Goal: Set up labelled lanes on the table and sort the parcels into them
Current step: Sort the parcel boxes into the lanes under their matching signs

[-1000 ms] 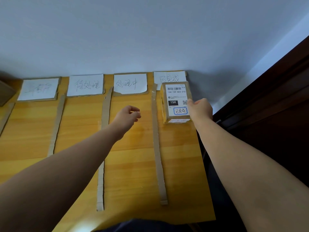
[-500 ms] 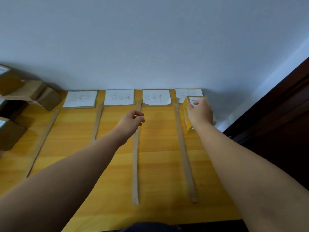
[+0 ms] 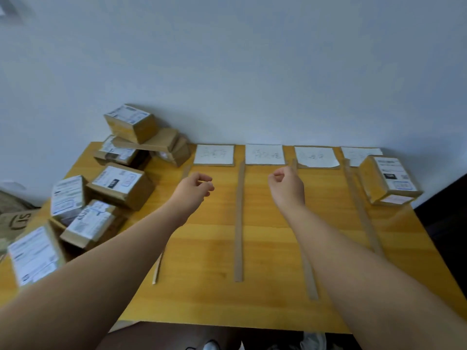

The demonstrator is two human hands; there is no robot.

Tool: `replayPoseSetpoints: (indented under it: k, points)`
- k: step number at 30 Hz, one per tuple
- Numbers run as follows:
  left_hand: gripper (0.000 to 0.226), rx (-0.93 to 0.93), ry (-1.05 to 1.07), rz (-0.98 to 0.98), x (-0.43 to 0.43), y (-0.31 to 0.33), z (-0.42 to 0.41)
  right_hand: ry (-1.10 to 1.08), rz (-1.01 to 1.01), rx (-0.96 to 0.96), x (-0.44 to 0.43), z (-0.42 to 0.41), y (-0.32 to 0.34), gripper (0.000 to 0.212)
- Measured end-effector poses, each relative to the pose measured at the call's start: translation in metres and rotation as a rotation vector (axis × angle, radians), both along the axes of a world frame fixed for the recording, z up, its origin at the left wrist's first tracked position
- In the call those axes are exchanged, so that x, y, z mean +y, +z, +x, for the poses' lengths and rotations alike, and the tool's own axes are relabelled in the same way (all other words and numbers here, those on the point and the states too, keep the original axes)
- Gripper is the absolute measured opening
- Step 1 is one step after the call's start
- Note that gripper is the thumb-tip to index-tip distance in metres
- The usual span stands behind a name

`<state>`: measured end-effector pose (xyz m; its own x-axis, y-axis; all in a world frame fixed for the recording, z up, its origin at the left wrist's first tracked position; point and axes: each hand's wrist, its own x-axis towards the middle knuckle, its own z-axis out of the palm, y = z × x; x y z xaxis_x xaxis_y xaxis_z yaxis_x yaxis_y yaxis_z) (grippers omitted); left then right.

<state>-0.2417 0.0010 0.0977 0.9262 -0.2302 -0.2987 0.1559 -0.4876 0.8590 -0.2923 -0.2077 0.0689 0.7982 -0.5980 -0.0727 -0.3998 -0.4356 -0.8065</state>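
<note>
Cardboard strips (image 3: 238, 218) divide the wooden table (image 3: 265, 294) into lanes, each headed by a white handwritten label (image 3: 214, 154) at the wall. One brown parcel (image 3: 388, 180) with a white shipping label lies in the far right lane. Several more brown parcels (image 3: 118, 184) are piled at the table's left end. My left hand (image 3: 193, 192) hovers over the first lane, fingers loosely curled, holding nothing. My right hand (image 3: 286, 188) hovers above the strip beside the third lane, fingers curled, holding nothing.
A pale wall runs behind the table. Dark furniture (image 3: 444, 198) stands to the right of the table edge. A cardboard box (image 3: 15, 218) sits on the floor at the far left. Shoes (image 3: 310, 342) show below the near table edge.
My right hand has let go of the parcel in the right lane and drawn back leftward. The view has swung left, bringing the parcel pile into sight.
</note>
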Motion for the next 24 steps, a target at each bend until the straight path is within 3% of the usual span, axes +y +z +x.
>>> replayPoseSetpoints:
  k: [20,24]
  points:
    - [0.026,-0.092,0.180,0.111,0.140,0.013,0.099,0.347,0.009,-0.036,0.104,0.103,0.012,0.007]
    - [0.036,-0.117,0.195,0.142,0.154,0.012,0.140,0.426,0.015,-0.018,0.134,0.139,0.016,0.015]
